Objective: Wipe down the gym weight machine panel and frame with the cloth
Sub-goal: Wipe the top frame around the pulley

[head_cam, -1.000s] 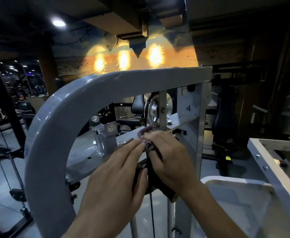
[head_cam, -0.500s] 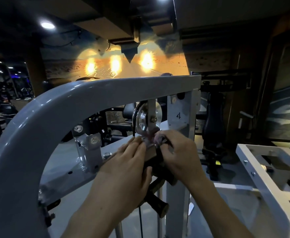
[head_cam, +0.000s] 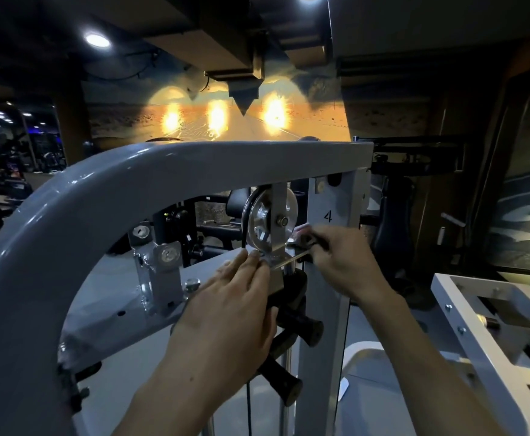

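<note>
The weight machine's grey curved frame (head_cam: 163,171) arches across the view, with a metal pulley (head_cam: 265,218) hanging under it. To the right stands the upright panel (head_cam: 329,196) marked "4". My right hand (head_cam: 342,265) is closed on a small dark cloth (head_cam: 312,242) with a pinkish edge, pressed at the ledge beside the panel, just right of the pulley bracket. Fingers extended, my left hand (head_cam: 226,309) lies flat with its fingertips touching the ledge under the pulley. Most of the cloth is hidden in my right fingers.
Two black grip handles (head_cam: 301,328) stick out below my hands, with a cable and chrome rods running down. A white machine frame (head_cam: 477,309) stands close on the right. Other dark gym machines fill the background.
Both hands rose from the lower bracket to the pulley's base. My right hand drew away to the right with the cloth, and my left hand let go and flattened out.
</note>
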